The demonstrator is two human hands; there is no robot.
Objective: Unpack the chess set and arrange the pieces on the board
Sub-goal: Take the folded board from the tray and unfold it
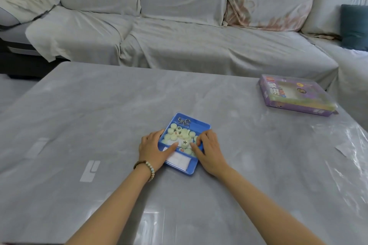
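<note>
A blue tray (197, 124) sits on the grey table near me. It holds several pale round chess pieces (175, 132), one showing a black character (185, 142), and a folded white sheet (179, 160) at its near end. My left hand (153, 149) grips the tray's left wall, fingers outside and thumb inside over the sheet. My right hand (209, 151) covers the right wall, with its curled fingers and thumb closing on pieces there. The pieces under that hand are hidden.
Metal wire rings (183, 121) lie in the tray's far corner. A purple game box (294, 95) lies at the table's far right. The table (99, 115) is covered in shiny plastic film. A sofa under grey cloth (179, 36) stands behind it.
</note>
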